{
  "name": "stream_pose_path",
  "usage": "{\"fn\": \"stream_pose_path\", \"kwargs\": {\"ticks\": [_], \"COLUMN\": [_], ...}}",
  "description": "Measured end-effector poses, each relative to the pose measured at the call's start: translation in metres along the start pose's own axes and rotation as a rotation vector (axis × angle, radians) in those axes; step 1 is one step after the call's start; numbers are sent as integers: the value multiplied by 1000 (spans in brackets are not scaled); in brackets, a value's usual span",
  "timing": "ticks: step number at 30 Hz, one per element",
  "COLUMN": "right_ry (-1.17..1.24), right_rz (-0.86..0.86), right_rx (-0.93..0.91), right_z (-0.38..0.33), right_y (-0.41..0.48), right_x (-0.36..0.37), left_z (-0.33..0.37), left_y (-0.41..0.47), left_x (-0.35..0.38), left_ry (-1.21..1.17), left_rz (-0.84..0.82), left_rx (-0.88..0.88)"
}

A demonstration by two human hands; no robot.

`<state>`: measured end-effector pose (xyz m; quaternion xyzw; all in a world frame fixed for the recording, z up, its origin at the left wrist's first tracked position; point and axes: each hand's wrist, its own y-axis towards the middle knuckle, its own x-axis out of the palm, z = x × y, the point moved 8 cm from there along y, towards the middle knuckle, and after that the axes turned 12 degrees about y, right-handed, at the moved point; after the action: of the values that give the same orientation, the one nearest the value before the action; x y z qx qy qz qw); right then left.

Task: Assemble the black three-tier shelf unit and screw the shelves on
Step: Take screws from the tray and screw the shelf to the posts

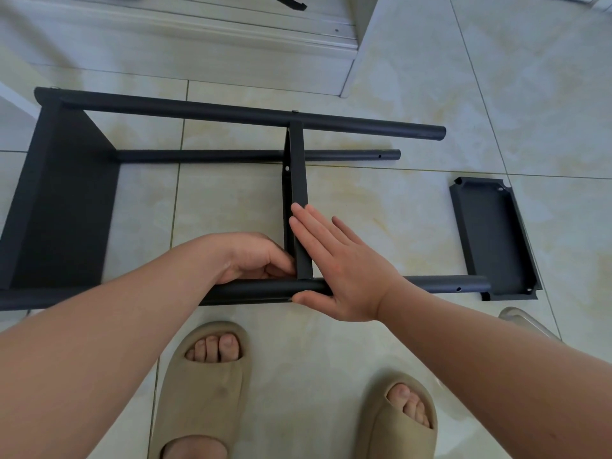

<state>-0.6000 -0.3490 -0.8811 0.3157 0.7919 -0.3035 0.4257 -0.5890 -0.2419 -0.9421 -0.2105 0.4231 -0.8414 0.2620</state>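
Observation:
The black shelf unit lies on its side on the tiled floor. One shelf panel (66,200) is fixed at the left ends of the poles. A middle shelf (298,167) stands between the far pole (231,114) and the near pole (265,288). My left hand (251,256) curls its fingers at the shelf's near corner, where it meets the near pole; what the fingertips hold is hidden. My right hand (344,270) lies flat with straight fingers against the shelf's right face, thumb under the near pole. A third shelf (493,236) lies loose on the floor to the right.
My feet in beige sandals (205,385) stand just in front of the near pole. A clear plastic object (523,321) shows by my right forearm. A door track (198,31) and a black part (288,1) lie beyond the unit.

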Motion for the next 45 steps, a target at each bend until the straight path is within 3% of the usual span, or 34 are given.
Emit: {"fn": "stream_pose_path", "kwargs": {"ticks": [5,11,21,26,36,41,45], "right_ry": [-18,-19,-31,-38,-45,-50,-51], "right_rz": [-3,-2,-2,-8,6,4,10], "right_rx": [-2,-2,-1,-2,-8,-7,-8], "right_z": [0,0,1,0,0,0,0], "right_y": [0,0,0,0,0,0,0], "right_x": [0,0,0,1,1,1,1], "left_z": [-3,2,-2,3,-2,2,1], "left_y": [-1,5,3,6,2,5,4], "left_x": [4,-3,4,-3,4,-4,0], "left_ry": [-29,52,-37,78,-3,109,69], "left_rz": [-75,31,-74,45,-75,42,-8], "left_rx": [-35,44,0,51,-18,24,15]}}
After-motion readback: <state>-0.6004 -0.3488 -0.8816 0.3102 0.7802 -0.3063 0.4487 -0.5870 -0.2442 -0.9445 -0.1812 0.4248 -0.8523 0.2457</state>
